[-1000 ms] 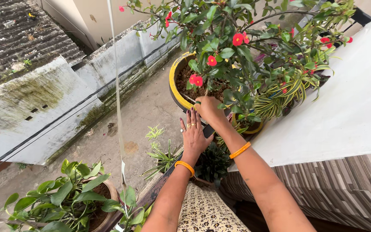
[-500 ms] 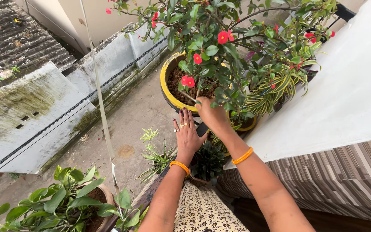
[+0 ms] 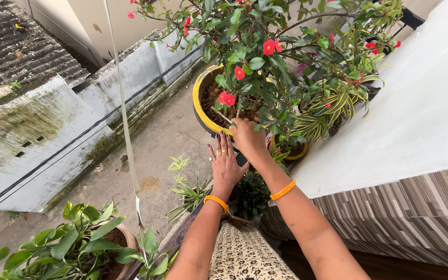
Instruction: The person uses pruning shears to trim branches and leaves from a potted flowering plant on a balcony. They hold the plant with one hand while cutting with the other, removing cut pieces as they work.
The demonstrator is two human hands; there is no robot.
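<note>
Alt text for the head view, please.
The right hand reaches into the soil of a yellow pot holding a red-flowered plant, while the left hand rests flat just below the pot's rim.

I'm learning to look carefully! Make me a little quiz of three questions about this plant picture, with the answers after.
1. True or false: the left hand lies flat with its fingers spread, just below the yellow pot.
2. Which hand reaches over the yellow pot's rim, at the soil? A) left hand B) right hand C) neither
3. Fill in: the flowers on the plant in the yellow pot are ____.

Key:
1. True. Whether it presses on anything is unclear.
2. B. The right hand is closed around something thin at the soil, perhaps a small stick.
3. Red.
</note>
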